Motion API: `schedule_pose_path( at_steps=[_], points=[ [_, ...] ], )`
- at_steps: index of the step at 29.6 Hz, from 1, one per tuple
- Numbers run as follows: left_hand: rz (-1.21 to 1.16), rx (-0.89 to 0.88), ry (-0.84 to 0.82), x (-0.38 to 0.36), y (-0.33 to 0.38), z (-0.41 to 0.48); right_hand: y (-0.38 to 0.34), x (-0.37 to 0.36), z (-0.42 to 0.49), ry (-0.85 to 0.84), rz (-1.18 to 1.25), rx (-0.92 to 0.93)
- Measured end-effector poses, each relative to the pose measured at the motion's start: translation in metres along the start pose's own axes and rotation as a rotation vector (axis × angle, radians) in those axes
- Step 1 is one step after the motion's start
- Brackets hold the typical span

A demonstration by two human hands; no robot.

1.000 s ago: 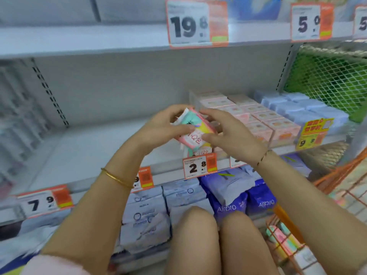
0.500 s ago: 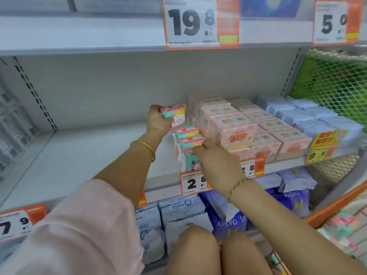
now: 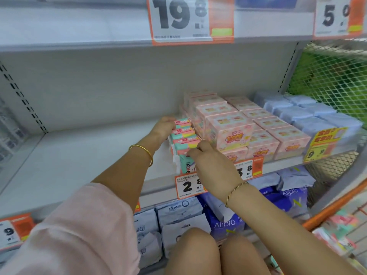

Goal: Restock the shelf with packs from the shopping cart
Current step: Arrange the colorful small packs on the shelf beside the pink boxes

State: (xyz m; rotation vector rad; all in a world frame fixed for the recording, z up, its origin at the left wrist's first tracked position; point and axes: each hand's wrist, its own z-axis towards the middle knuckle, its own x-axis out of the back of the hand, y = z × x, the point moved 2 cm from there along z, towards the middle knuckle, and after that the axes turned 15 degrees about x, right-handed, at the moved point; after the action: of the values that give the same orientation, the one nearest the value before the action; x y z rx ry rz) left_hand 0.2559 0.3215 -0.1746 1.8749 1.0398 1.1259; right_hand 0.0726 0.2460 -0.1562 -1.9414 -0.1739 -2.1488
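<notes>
With my left arm stretched forward over the shelf (image 3: 79, 155), I see the left hand (image 3: 164, 128) curled round the rearmost pack (image 3: 181, 122), standing on edge behind the row of packs (image 3: 183, 138), top edge running left-right, while the right hand (image 3: 210, 161) rests bent-fingered on the front ones, grip unclear.

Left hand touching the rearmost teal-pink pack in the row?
Touching. Head view: the left hand curls its fingertips round the left end of the rearmost pack, with no gap showing.
</notes>
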Motion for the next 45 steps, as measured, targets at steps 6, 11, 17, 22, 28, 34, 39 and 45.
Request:
schedule_pose_path(
  at_steps=[6, 11, 17, 22, 28, 34, 39, 45],
  points=[
    [0.008, -0.222, 0.305, 0.0, 0.011, -0.029, 0.005, 0.012, -0.022, 0.116, 0.077, 0.058],
    [-0.278, -0.714, 0.334, -0.066, 0.005, -0.135, 0.045, 0.036, -0.093, 0.205, 0.075, -0.077],
    [0.053, -0.854, -0.204, -0.195, -0.027, -0.213, 0.133, 0.037, -0.195, 0.112, 0.036, -0.375],
    [0.387, -0.93, -0.274, -0.261, -0.033, -0.223, 0.193, 0.004, -0.247, -0.215, 0.062, -0.629],
    [0.701, -0.951, -0.177, -0.294, -0.032, -0.213, 0.244, -0.051, -0.253, -0.287, 0.196, -0.921],
    [0.608, -0.838, -0.273, -0.299, -0.04, -0.198, 0.259, -0.112, -0.258, -0.177, 0.298, -1.05],
    [0.585, -0.819, -0.296, -0.3, -0.039, -0.2, 0.261, -0.128, -0.26, -0.079, 0.324, -1.01],
    [0.579, -0.779, -0.303, -0.298, -0.038, -0.202, 0.256, -0.093, -0.252, -0.093, 0.313, -1.114]
  ],
)
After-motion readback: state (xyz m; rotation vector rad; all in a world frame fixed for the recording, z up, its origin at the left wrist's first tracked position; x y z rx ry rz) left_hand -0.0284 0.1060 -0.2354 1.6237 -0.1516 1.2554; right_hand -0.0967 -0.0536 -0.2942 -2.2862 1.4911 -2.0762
